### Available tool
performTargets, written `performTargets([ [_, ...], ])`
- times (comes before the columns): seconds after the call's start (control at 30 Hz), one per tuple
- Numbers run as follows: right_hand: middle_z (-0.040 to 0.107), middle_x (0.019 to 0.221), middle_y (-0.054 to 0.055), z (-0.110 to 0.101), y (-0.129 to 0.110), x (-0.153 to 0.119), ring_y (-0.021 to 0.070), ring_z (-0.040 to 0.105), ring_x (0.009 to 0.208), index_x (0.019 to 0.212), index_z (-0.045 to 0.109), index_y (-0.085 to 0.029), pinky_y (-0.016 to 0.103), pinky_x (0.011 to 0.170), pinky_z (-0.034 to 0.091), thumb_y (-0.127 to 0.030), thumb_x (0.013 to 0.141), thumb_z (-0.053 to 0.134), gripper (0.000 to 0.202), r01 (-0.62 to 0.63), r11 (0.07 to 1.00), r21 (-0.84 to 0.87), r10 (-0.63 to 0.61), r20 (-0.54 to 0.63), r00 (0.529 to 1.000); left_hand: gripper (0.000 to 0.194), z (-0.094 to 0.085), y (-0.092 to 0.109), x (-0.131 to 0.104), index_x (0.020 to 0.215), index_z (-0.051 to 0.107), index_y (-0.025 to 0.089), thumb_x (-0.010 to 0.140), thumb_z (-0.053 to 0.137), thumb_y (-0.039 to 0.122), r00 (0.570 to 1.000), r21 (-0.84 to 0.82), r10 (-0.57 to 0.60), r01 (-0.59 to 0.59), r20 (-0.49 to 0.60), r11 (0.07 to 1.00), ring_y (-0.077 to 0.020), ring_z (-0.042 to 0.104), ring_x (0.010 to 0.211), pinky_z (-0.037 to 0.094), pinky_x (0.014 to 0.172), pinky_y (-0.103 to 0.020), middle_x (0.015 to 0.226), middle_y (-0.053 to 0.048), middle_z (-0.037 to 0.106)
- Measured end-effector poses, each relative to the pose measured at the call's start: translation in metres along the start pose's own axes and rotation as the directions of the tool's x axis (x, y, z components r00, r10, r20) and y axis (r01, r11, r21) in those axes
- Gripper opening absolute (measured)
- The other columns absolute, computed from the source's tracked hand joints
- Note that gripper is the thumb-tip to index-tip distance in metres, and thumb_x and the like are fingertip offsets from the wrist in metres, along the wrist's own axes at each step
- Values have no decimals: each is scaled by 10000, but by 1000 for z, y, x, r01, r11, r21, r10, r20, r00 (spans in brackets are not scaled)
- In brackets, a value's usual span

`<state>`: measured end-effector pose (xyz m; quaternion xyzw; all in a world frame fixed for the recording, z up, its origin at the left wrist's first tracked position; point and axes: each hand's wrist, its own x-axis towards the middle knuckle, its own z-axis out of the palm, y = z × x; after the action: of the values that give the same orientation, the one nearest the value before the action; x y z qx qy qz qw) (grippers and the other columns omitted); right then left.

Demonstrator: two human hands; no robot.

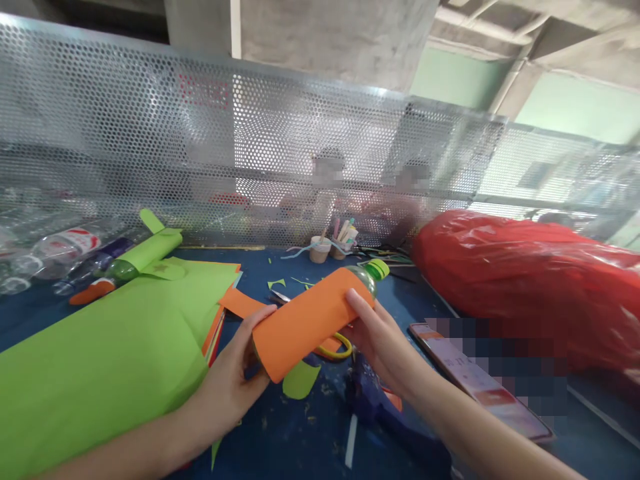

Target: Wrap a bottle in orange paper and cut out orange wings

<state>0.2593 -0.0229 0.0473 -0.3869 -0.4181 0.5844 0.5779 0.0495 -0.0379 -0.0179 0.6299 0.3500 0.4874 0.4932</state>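
A plastic bottle (367, 280) with a bright green cap lies tilted in both my hands, a sheet of orange paper (313, 320) wrapped around its body. My left hand (245, 357) grips the lower end, its fingers partly hidden behind. On the neck end, my right hand (373, 333) presses its thumb on the paper's edge. Beneath the bottle, scissors with yellow handles (341, 348) rest on the blue table, partly covered. A dark blue tool, seemingly a glue gun (375, 400), lies below my right hand. An orange paper strip (243, 303) is near my left fingers.
Green paper sheets (110, 353) cover the left side. Behind them lie a green-wrapped bottle (145, 257) and several clear bottles (65, 250). Cups of pens (320, 249) stand by the perforated metal screen (280, 147). A phone (480, 380) and a red plastic bag (525, 280) are at right.
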Motion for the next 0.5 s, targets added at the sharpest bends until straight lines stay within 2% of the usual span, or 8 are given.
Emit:
performTargets([
  [0.07,710,1133,84,-1,0,1,259,668,1047,1115,599,-184,391,923,544,-429,806,710,410,-5,1000,14,5,8,1000,586,-2,5,2,1323,384,306,802,646,248,996,-113,-79,74,-37,991,-299,506,1270,413,1041,-448,1419,-88,495],
  [0.13,706,1147,81,-3,1,1,262,655,1070,1109,609,-182,394,941,529,-412,816,700,383,-8,999,41,6,47,999,544,-4,10,7,1325,392,286,832,616,335,966,-299,-250,222,-61,928,-300,564,1203,469,979,-447,1355,-93,557],
  [0.2,696,1171,74,-5,2,2,256,643,1089,1125,608,-188,395,968,506,-377,817,705,374,2,998,65,-9,106,994,445,-6,14,13,1269,442,252,869,541,417,919,-472,-394,339,-19,814,-310,603,1140,530,882,-457,1328,-109,573],
  [0.27,680,1206,55,-6,2,2,238,632,1106,1192,577,-221,394,996,481,-358,824,707,414,29,997,75,-39,148,988,457,-8,19,19,1241,460,250,869,501,512,900,-535,-435,380,25,755,-330,615,1112,552,832,-490,1359,-119,542],
  [0.33,660,1241,32,-7,2,2,217,626,1114,1272,521,-275,398,1009,466,-363,840,697,475,37,997,61,-46,161,986,555,-11,23,22,1274,433,287,806,605,530,899,-509,-437,393,37,766,-334,630,1084,553,833,-504,1375,-111,524],
  [0.4,642,1269,26,-7,0,3,206,624,1113,1308,493,-308,398,1006,466,-354,842,697,510,11,1000,18,-14,179,984,674,-16,26,25,1310,408,325,733,738,440,907,-406,-421,390,15,826,-311,628,1094,536,883,-462,1369,-91,529],
  [0.43,640,1271,31,-7,-1,4,203,625,1110,1299,508,-300,390,1006,464,-332,834,707,506,-1,1000,-15,4,196,981,700,-20,27,26,1317,408,336,719,770,385,919,-328,-395,371,-6,869,-291,611,1127,519,918,-422,1368,-78,530],
  [0.5,653,1245,54,-9,-4,7,198,629,1101,1242,575,-248,364,1019,450,-293,828,706,437,-19,995,-95,42,244,969,667,-30,27,30,1312,425,327,738,761,377,944,-180,-325,313,-46,933,-273,588,1166,501,948,-382,1338,-73,557],
])
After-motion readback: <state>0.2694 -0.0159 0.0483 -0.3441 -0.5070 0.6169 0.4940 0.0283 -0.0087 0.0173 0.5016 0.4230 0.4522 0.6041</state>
